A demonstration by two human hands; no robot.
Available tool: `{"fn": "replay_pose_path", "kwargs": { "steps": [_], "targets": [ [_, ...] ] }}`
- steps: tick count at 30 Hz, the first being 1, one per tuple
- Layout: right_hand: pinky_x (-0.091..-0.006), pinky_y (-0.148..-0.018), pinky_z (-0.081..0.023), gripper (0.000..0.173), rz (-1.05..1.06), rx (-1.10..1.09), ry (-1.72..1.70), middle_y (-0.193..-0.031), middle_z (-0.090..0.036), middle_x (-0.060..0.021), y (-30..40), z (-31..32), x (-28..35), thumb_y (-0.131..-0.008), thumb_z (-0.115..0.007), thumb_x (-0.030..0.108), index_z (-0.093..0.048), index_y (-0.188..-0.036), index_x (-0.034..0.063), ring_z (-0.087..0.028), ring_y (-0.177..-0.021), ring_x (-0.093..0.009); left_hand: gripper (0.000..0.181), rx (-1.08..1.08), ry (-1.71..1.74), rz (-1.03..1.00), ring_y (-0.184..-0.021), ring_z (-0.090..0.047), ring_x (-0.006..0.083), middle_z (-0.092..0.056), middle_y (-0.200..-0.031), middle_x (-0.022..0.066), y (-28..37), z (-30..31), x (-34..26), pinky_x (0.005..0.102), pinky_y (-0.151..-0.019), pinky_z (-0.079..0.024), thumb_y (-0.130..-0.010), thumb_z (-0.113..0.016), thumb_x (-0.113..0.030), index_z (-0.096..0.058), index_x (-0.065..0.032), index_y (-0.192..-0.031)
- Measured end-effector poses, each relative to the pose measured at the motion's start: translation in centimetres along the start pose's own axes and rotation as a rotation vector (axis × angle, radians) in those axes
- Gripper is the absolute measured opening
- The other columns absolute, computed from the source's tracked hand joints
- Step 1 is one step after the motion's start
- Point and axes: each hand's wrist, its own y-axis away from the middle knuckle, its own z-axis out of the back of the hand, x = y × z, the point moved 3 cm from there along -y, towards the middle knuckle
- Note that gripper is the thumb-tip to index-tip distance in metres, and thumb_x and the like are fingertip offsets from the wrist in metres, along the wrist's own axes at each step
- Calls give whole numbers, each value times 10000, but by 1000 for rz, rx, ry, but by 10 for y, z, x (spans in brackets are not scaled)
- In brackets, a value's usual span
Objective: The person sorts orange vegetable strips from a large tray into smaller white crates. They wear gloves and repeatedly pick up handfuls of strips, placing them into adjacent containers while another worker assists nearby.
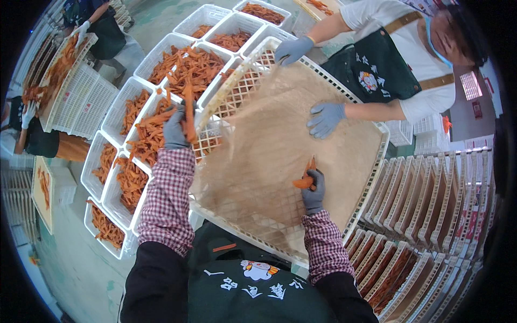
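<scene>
Orange dried strips, possibly sweet potato, are in both of my grey-gloved hands. My left hand point(176, 128) holds long orange strips point(189, 107) above the white plastic baskets at the left. My right hand point(314, 193) grips a few short strips point(305, 181) over a brown mesh sheet point(266, 149). The sheet lies on a large cream plastic lattice tray point(373, 159) in front of me, with its left part blurred. Across the tray, a co-worker's grey-gloved hand point(326, 119) rests flat on the sheet, while the other point(294, 50) is at the tray's far rim.
White baskets point(116, 117) holding orange strips crowd the left side. Racks of stacked trays point(408, 194) stand at the right. The co-worker point(387, 60) faces me across the tray. Other workers handle a tray of strips point(60, 76) at the far left. One strip point(224, 247) lies against my apron.
</scene>
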Motion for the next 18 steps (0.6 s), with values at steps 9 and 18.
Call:
{"fn": "replay_pose_path", "kwargs": {
  "steps": [9,18],
  "targets": [
    [-339,-794,-509,503,118,239,-902,-1304,-445,-170,-46,-143,244,-869,-630,85,-466,-1340,145,-559,-991,-240,392,128,-386,-369,-1161,-527,194,-530,-1281,108,78,30,-179,332,-1027,-433,-981,-468,-127,-431,15,-1345],
    [-395,-1023,-426,853,41,972,342,-1330,-497,-246,-145,-428,293,-793,-675,354,-230,-1505,202,-539,-1182,-373,598,349,-1753,-205,-1144,-578,307,-565,-1275,205,-74,148,-188,351,-911,-482,-774,-572,-93,-491,-151,-1363]
  ]
}}
